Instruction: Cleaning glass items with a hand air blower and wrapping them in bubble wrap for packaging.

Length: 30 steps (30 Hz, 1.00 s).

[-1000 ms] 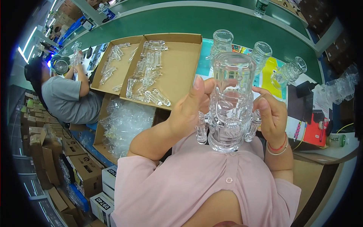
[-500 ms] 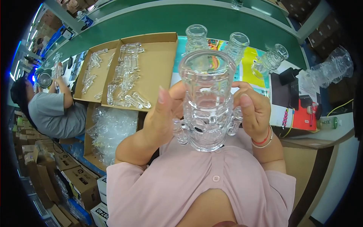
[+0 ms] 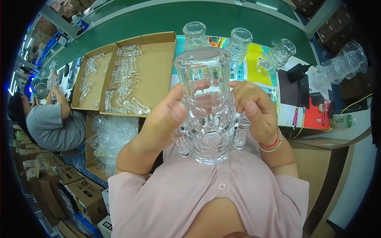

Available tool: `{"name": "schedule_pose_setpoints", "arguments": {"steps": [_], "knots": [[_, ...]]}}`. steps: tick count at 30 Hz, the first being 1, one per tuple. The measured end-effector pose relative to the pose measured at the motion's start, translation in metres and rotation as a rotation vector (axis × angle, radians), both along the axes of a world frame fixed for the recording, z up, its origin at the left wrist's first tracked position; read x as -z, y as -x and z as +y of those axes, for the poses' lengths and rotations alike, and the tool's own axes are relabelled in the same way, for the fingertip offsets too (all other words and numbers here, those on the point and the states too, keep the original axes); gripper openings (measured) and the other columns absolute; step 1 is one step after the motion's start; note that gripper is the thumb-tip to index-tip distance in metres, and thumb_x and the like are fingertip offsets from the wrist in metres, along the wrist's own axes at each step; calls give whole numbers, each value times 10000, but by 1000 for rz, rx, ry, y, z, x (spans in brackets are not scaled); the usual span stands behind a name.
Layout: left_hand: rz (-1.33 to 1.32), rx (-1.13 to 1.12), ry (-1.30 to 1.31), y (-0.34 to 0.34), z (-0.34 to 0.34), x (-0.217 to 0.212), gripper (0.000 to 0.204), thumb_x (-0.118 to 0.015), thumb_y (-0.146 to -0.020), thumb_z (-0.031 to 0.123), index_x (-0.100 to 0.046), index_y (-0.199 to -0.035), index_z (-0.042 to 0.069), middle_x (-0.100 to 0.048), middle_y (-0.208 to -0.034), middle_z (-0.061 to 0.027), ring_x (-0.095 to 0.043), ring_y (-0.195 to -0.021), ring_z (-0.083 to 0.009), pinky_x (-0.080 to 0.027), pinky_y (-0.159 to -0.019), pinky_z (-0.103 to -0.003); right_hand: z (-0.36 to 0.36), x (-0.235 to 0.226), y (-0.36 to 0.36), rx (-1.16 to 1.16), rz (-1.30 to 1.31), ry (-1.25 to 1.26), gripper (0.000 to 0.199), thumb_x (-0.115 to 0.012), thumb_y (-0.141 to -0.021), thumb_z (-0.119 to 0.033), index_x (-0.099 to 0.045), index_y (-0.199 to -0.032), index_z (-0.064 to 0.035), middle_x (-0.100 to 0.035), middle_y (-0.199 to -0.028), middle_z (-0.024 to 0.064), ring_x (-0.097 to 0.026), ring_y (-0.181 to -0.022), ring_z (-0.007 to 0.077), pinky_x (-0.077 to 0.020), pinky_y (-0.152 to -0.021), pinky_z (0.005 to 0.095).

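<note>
In front of my chest I hold a clear glass vessel with a wide thick rim and a ridged lower body. My left hand is closed on its left side, thumb forward. My right hand grips the opposite side, its thumb and bent fingers by a small clear side piece. A matching side piece sits below my left hand. Beyond my hands, similar glass vessels stand on the table: one at the back, another beside it, and a tilted-looking one to the right.
Cardboard trays on the left hold several small clear glass pieces. Under them is a box of crumpled clear plastic bags. A plastic-wrapped stack, a black holder and a red item lie right. A co-worker sits far left.
The glass vessel has been turned and tilted slightly, and its side pieces now point more straight down. Both hands keep their hold. The whole view has shifted a little.
</note>
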<state>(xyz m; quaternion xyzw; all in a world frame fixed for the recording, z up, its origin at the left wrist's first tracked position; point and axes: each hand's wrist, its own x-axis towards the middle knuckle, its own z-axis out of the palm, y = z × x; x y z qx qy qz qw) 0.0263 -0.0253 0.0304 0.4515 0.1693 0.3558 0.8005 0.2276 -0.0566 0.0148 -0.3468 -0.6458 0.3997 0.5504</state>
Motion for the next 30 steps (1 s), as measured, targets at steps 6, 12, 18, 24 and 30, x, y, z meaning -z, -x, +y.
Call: {"name": "schedule_pose_setpoints", "arguments": {"steps": [6,12,18,24,30], "knots": [[82,5,70,-2,-4,-7,683,-604,-819,358,-296,-1298,-19,-473,-1199,-135,-482,-1102,-206,-393,-923,-341,4,9,-6,-127,-22,-94,385,-363,-924,-356,-465,-681,-76,-426,-774,57,-397,-739,147,-341,-731,289],[36,21,158,-6,-1,-3,628,-561,-853,346,-293,-1308,5,-475,-1196,-129,-486,-1094,-196,-396,-917,-333,5,5,-2,-208,109,63,431,-329,-924,-398,-430,-657,-75,-363,-681,28,-324,-642,122,-260,-607,251],[16,8,141,-3,-2,3,631,-568,-852,336,-294,-1300,-13,-469,-1209,-128,-477,-1111,-205,-383,-933,-340,2,3,0,-132,74,93,425,-334,-915,-408,-428,-687,-62,-351,-666,23,-302,-627,117,-252,-603,250],[66,-121,-361,4,-9,6,652,-651,-797,218,-296,-1287,-26,-451,-1238,-173,-460,-1141,-253,-364,-950,-370,2,-2,-21,44,-420,-248,225,-565,-724,-122,-533,-928,-33,-622,-895,83,-577,-849,200,-340,-928,418],[267,-298,-1293,6,-4,6,540,-718,-677,202,-484,-1128,20,-506,-1159,-242,-525,-1050,-354,-425,-879,-413,-8,-18,-9,229,-607,-433,342,-624,-559,36,-561,-881,-60,-642,-918,101,-608,-828,233,-407,-896,472]]}}
